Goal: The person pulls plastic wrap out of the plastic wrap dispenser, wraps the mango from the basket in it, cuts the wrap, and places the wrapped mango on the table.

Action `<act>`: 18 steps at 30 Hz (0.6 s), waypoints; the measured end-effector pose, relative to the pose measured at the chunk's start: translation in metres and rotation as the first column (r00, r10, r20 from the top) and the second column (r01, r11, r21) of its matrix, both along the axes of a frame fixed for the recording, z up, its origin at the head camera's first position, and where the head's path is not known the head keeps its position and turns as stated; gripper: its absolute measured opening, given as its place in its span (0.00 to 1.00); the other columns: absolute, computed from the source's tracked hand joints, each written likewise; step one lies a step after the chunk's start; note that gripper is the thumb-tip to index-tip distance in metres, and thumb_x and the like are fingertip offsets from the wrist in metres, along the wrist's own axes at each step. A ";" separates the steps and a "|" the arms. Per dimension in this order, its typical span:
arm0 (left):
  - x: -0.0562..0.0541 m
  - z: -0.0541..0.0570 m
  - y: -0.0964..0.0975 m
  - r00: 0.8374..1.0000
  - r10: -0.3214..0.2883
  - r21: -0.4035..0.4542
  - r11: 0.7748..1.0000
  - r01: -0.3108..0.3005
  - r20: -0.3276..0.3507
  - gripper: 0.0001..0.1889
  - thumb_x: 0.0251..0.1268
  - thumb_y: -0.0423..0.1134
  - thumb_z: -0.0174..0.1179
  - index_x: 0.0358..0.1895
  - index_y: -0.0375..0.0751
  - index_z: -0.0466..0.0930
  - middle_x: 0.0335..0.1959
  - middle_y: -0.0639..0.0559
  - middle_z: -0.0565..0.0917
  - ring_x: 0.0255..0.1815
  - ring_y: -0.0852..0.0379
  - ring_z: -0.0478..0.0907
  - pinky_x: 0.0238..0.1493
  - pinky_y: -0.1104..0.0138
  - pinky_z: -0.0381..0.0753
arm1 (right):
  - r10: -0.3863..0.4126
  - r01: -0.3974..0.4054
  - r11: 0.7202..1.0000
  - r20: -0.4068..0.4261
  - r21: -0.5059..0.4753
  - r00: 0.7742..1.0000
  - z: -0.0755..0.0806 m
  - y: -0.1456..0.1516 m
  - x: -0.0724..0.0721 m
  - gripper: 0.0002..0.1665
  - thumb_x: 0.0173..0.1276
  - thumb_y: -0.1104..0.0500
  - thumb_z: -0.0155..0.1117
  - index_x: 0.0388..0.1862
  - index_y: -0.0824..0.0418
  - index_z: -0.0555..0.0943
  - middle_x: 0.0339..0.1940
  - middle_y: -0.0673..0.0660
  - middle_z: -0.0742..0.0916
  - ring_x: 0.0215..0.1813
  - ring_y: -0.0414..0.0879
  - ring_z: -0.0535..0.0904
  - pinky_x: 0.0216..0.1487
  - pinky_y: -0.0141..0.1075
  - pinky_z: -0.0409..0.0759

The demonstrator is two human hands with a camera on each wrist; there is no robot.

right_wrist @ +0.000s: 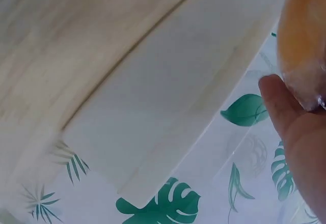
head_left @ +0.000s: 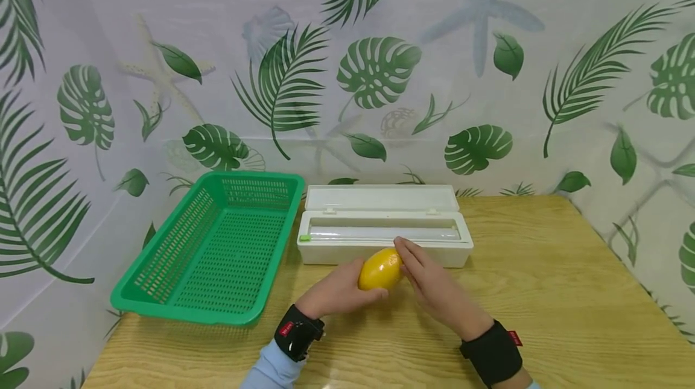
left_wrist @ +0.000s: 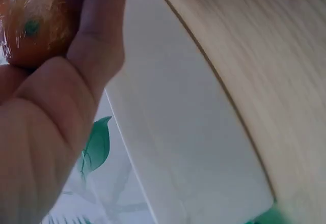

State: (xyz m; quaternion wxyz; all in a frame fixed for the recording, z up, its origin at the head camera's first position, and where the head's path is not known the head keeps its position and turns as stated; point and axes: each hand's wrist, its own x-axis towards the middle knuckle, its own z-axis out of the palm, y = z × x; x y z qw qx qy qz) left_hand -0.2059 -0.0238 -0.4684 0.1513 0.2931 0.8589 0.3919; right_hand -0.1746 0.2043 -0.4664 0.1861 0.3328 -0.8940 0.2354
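Note:
A yellow oval fruit [head_left: 380, 269] with shiny clear film around it is held just in front of the white film dispenser [head_left: 380, 253]. My left hand [head_left: 343, 288] grips it from the left, thumb on the near side. With nearly straight fingers, my right hand [head_left: 437, 290] touches the fruit's right end. In the left wrist view a small green spot shows on the wrapped fruit [left_wrist: 38, 35]. Wrinkled film covers the lower end of the fruit [right_wrist: 304, 56] in the right wrist view. The dispenser's lid [head_left: 382, 197] is up, and a film roll [head_left: 385, 233] lies inside.
To the left, a green plastic basket [head_left: 266, 292] with perforated walls stands beside the dispenser. A green slider [head_left: 305, 237] sits at the dispenser's left front edge. Wooden table [head_left: 554, 292] stretches to the right, and a leaf-patterned sheet [head_left: 412, 117] hangs behind.

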 end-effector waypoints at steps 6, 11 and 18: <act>0.003 0.003 0.000 0.989 0.018 0.041 0.999 -0.024 0.145 0.21 0.63 0.55 0.63 0.45 0.41 0.73 0.26 0.54 0.77 0.20 0.59 0.74 0.22 0.68 0.75 | -0.066 0.063 0.997 0.090 0.043 0.994 -0.005 -0.007 0.004 0.47 0.58 0.73 0.61 0.77 0.71 0.55 0.70 0.71 0.68 0.67 0.63 0.71 0.61 0.53 0.75; 0.008 0.006 0.006 0.996 -0.053 -0.007 0.999 0.054 0.067 0.20 0.63 0.54 0.65 0.44 0.42 0.72 0.27 0.56 0.75 0.22 0.63 0.72 0.25 0.72 0.73 | -0.163 0.171 0.978 -0.068 0.121 0.984 -0.008 -0.011 0.001 0.44 0.44 0.75 0.77 0.62 0.72 0.69 0.49 0.65 0.79 0.48 0.56 0.79 0.51 0.46 0.81; 0.021 0.014 0.016 0.964 -0.176 -0.208 0.969 0.134 -0.197 0.24 0.62 0.46 0.69 0.52 0.38 0.69 0.37 0.55 0.74 0.34 0.64 0.70 0.38 0.75 0.73 | -0.243 0.224 0.946 0.055 0.235 0.969 -0.002 -0.002 0.004 0.30 0.46 0.65 0.82 0.46 0.65 0.75 0.32 0.55 0.82 0.28 0.43 0.76 0.31 0.36 0.78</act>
